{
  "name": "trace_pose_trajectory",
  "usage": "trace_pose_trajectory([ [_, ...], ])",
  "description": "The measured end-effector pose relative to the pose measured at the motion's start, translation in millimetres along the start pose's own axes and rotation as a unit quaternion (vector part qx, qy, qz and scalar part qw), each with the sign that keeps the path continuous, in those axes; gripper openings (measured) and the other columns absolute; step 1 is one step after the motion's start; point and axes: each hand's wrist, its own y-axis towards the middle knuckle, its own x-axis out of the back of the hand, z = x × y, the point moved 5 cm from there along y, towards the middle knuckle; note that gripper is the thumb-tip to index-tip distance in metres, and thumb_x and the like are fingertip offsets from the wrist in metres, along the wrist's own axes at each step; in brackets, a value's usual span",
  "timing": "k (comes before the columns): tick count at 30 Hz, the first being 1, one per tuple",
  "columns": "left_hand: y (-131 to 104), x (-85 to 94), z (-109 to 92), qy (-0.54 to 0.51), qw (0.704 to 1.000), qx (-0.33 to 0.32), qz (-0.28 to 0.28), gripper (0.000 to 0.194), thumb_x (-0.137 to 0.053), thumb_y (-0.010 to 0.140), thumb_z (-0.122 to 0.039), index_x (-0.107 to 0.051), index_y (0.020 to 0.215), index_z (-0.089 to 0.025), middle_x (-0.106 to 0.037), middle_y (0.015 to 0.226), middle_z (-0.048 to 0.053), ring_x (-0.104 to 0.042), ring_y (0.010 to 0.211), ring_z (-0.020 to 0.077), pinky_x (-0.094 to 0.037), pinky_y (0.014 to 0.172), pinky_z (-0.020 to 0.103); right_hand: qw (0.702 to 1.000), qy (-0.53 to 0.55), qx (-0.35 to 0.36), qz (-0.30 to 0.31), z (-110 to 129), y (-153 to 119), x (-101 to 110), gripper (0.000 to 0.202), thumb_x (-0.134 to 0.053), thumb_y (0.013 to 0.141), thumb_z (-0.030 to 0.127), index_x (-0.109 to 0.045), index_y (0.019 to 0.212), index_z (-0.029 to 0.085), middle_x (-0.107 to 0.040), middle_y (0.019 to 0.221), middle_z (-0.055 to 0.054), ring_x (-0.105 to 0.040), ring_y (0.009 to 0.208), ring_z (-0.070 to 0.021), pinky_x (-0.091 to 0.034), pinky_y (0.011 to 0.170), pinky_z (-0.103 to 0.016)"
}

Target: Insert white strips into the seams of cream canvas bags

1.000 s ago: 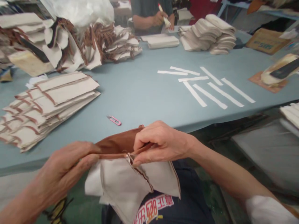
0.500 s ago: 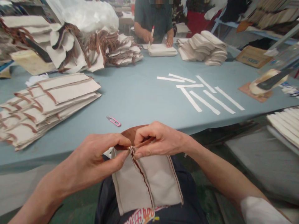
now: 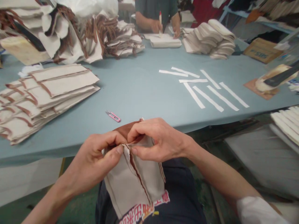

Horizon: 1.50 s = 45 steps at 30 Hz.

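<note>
A cream fabric piece with a brown seam down its middle hangs over my lap. My left hand pinches its top edge just left of the seam. On the other side of the seam, my right hand grips the same edge between thumb and fingers. Brown material shows behind the fingers. Pink thread snips lie on the blue-grey table beyond my hands.
Stacked cream pieces lie at the left, with heaped brown-edged pieces behind. White strips are spread right of centre. Across the table, a person's hand holds a pen beside more cream stacks.
The view has tilted down slightly. The fabric between my hands has shifted a little left, and its right side has folded inward. Both hands keep their hold.
</note>
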Motion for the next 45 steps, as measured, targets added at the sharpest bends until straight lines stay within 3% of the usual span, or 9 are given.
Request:
trace_pose_trajectory([
  [5, 1.1, -2.2, 0.1, -0.028, 0.999, 0.027, 0.000, 0.031, -0.060, 0.099, -0.034, -0.071, 0.072, -0.021, -0.065, 0.058, -0.005, -0.055, 0.051, 0.0120, -0.043, 0.049, 0.020, 0.999, -0.018, 0.006, -0.043, 0.8, -0.9, -1.3, 0.005, -0.069, 0.091, 0.026, -0.067, 0.091, 0.021, -0.075, 0.083, 0.001, -0.058, 0.069, -0.0131, -0.043, 0.073, -0.027],
  [13, -9.1, -2.2, -2.8, -0.016, 0.999, -0.024, -0.033, 0.026, -0.063, 0.101, -0.021, -0.078, 0.079, -0.023, -0.070, 0.061, -0.009, -0.056, 0.050, 0.0093, -0.042, 0.050, 0.017, 0.995, -0.064, -0.036, -0.061, 10.3, 0.3, -2.6, 0.008, -0.064, 0.088, 0.028, -0.066, 0.084, 0.022, -0.076, 0.080, -0.002, -0.064, 0.074, -0.0170, -0.045, 0.075, -0.030],
  [19, -7.0, -3.4, 0.4, -0.060, 0.997, 0.045, 0.018, 0.033, -0.063, 0.101, -0.033, -0.077, 0.074, -0.021, -0.066, 0.059, -0.004, -0.053, 0.053, 0.0111, -0.041, 0.049, 0.019, 0.997, 0.029, -0.074, -0.009, 4.1, 5.1, -3.4, 0.016, -0.067, 0.093, 0.029, -0.066, 0.080, 0.019, -0.067, 0.073, 0.004, -0.059, 0.067, -0.0104, -0.040, 0.068, -0.025],
  [23, -5.0, -3.2, 4.6, -0.086, 0.988, 0.116, 0.047, 0.035, -0.069, 0.095, -0.044, -0.079, 0.073, -0.018, -0.065, 0.061, -0.002, -0.053, 0.055, 0.0119, -0.042, 0.050, 0.018, 0.996, 0.010, -0.094, 0.006, 5.0, 6.7, -5.1, 0.019, -0.068, 0.092, 0.032, -0.063, 0.078, 0.020, -0.060, 0.069, 0.006, -0.051, 0.064, -0.0095, -0.034, 0.066, -0.026],
  [27, -8.5, -2.6, 8.9, -0.124, 0.980, 0.139, 0.064, 0.031, -0.076, 0.091, -0.046, -0.080, 0.079, -0.018, -0.068, 0.068, 0.000, -0.056, 0.062, 0.0132, -0.045, 0.055, 0.018, 0.994, -0.015, -0.103, 0.014, 7.2, 6.3, -5.8, 0.022, -0.067, 0.093, 0.033, -0.060, 0.077, 0.021, -0.058, 0.069, 0.006, -0.048, 0.064, -0.0099, -0.031, 0.066, -0.028],
  [32, -9.3, -6.8, 15.2, -0.167, 0.967, 0.164, 0.097, 0.036, -0.081, 0.089, -0.049, -0.073, 0.073, -0.017, -0.054, 0.064, -0.004, -0.041, 0.059, 0.0097, -0.033, 0.052, 0.017, 0.993, 0.066, -0.072, 0.067, 2.0, 4.6, -8.1, 0.020, -0.066, 0.096, 0.031, -0.061, 0.080, 0.020, -0.060, 0.073, 0.005, -0.052, 0.066, -0.0101, -0.036, 0.067, -0.026],
  [35, -6.7, -7.4, 12.8, -0.148, 0.971, 0.156, 0.102, 0.036, -0.077, 0.091, -0.050, -0.073, 0.075, -0.018, -0.055, 0.065, -0.003, -0.043, 0.059, 0.0106, -0.035, 0.052, 0.018, 0.993, 0.083, -0.036, 0.076, -1.5, 1.4, -8.4, 0.015, -0.060, 0.099, 0.028, -0.066, 0.088, 0.020, -0.065, 0.076, 0.003, -0.054, 0.069, -0.0119, -0.040, 0.071, -0.027],
  [39, -5.9, -1.7, 7.9, -0.032, 0.991, 0.101, 0.079, 0.034, -0.067, 0.097, -0.045, -0.076, 0.077, -0.019, -0.060, 0.062, -0.003, -0.049, 0.056, 0.0118, -0.039, 0.051, 0.020, 0.999, 0.002, -0.017, 0.045, 0.1, -2.5, -7.0, 0.013, -0.057, 0.097, 0.022, -0.068, 0.090, 0.020, -0.067, 0.078, 0.001, -0.054, 0.071, -0.0142, -0.038, 0.075, -0.030],
  [45, -9.7, 6.0, -5.5, 0.121, 0.991, -0.044, 0.027, 0.017, -0.064, 0.101, -0.027, -0.080, 0.094, -0.025, -0.073, 0.068, -0.008, -0.061, 0.054, 0.0096, -0.043, 0.053, 0.017, 0.990, -0.062, -0.110, 0.057, 5.1, 2.8, -7.7, 0.009, -0.068, 0.089, 0.029, -0.064, 0.084, 0.022, -0.065, 0.075, 0.003, -0.051, 0.071, -0.0151, -0.032, 0.072, -0.031],
])
